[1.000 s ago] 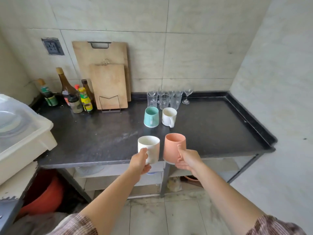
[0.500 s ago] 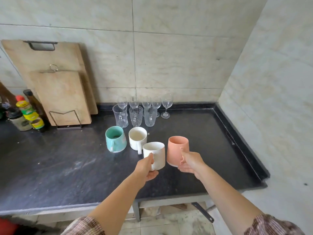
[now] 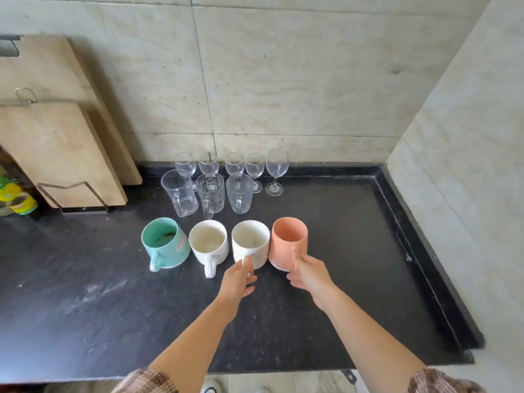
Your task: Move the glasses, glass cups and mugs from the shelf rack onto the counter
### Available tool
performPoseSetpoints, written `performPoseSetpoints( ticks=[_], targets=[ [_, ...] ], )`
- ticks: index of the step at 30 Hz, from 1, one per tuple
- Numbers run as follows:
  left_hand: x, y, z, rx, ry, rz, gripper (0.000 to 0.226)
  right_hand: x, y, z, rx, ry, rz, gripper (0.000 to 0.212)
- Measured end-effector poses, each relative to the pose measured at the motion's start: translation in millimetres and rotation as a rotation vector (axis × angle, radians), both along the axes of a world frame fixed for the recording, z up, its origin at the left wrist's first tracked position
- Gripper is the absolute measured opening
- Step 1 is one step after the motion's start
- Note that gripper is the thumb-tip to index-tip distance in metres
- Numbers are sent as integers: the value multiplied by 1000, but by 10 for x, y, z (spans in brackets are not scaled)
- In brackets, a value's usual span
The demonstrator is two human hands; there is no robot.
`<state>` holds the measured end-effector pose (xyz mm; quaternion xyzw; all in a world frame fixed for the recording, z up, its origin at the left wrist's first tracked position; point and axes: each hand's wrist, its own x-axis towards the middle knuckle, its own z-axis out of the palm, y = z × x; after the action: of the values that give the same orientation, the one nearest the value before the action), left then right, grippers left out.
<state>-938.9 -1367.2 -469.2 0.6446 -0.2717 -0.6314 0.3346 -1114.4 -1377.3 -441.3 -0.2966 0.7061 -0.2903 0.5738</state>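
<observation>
Four mugs stand in a row on the black counter (image 3: 85,307): a teal mug (image 3: 166,246), a white mug (image 3: 209,245), a second white mug (image 3: 251,243) and a pink mug (image 3: 287,242). My left hand (image 3: 238,280) grips the handle of the second white mug. My right hand (image 3: 307,275) grips the pink mug at its handle side. Both mugs sit on the counter. Behind them stand three glass cups (image 3: 211,194) and several wine glasses (image 3: 276,171) along the wall.
Two wooden cutting boards (image 3: 56,148) lean on the wall at the left in a wire stand. Small jars (image 3: 17,199) sit at the far left edge. The counter has a raised rim (image 3: 425,251) on the right, beside the tiled side wall.
Both hands carried the white and pink mugs forward and set them down in line with the teal and first white mug. The camera moved closer over the counter.
</observation>
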Motion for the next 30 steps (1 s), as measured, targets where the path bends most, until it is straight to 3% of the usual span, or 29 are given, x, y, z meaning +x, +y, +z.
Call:
performPoseSetpoints(
  ticks=[7,12,17,20,30],
  targets=[
    [-13,-115,-165,-2,6,15,43,-3,-128,-198,-2,-31,-25,50],
    [-15,-144,-169,18,36,13,30,2,-154,-189,51,-4,-3,54],
    [-23,-136,-170,51,53,-15,21,-1,-132,-252,82,19,53,35],
    [8,-104,-158,62,50,-36,17,-4,-92,-272,78,38,62,34],
    [75,-113,-64,173,3,-129,48,125,-82,-262,77,181,4,34]
  ],
)
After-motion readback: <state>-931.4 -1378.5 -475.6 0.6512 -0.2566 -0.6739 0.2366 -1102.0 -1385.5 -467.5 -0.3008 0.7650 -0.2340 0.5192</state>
